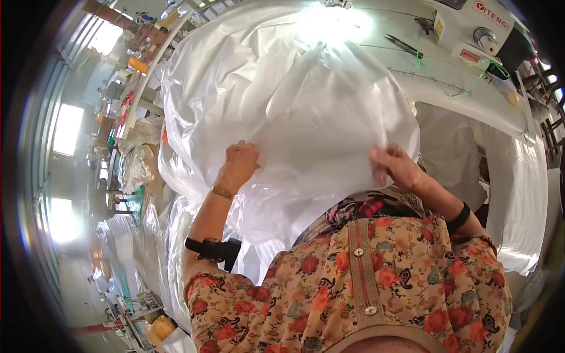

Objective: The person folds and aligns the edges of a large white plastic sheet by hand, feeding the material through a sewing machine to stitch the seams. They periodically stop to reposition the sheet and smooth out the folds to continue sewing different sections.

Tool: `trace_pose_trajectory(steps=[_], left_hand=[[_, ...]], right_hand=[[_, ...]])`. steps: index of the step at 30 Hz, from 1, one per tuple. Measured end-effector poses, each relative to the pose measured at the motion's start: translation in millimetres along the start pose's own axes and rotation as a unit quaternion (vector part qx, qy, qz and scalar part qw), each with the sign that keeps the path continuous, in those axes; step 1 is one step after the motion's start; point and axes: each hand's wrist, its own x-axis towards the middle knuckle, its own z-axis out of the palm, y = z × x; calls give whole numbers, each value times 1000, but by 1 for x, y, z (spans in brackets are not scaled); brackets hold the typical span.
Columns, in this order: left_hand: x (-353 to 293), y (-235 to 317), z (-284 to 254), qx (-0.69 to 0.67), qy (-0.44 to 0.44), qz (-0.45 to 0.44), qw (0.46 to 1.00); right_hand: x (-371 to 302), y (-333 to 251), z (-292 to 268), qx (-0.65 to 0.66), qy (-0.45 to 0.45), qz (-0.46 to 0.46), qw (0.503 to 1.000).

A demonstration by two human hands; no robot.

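Observation:
A large, glossy white plastic-like sheet (294,117) spreads over the table in front of me and hangs down toward my lap. My left hand (240,162) is closed on the sheet at its near left part, fingers curled into the material. Farther right, my right hand (395,167) is closed at the sheet's near right side, its fingertips slightly blurred. Between both hands the material lies fairly smooth, while creases gather beyond them toward a bright lamp (334,25).
A white sewing machine (479,35) stands at the far right. Black thread snips (403,45) lie on the white tabletop (382,56), near a printed ruler scale (432,81) and green thread. More white sheeting (512,194) hangs at right. Clear plastic bundles (139,167) are at left.

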Motion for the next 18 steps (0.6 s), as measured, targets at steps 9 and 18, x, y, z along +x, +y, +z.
trace_pose_trajectory(steps=[9,18], left_hand=[[-1,65,-55,7,277,50,959],[58,80,13,-372,284,-277,839]], right_hand=[[-7,-24,21,133,173,-156,963],[-19,-29,58,51,13,16,998]])
